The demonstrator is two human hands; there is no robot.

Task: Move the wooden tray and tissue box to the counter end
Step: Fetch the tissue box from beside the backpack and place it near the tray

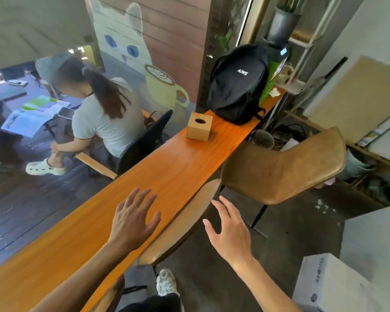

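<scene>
Fingers of both the left hand (133, 219) and right hand (231, 233) spread wide, empty, seemingly hovering above the counter (167, 167).

**Open counter mid-run, crowded far end**

The long orange wooden counter (167, 167) lies bare from the near end up to the square light-wood tissue box (199, 126), so a hand could pass freely along it. Beyond the box, a black fabric backpack (236, 86) fills the counter's width at the far end, just behind the box. On the right edge, two curved tan leather chair backs (279, 170) press close to the counter, hemming in approach from that side. The left edge runs along a glass pane.
</scene>
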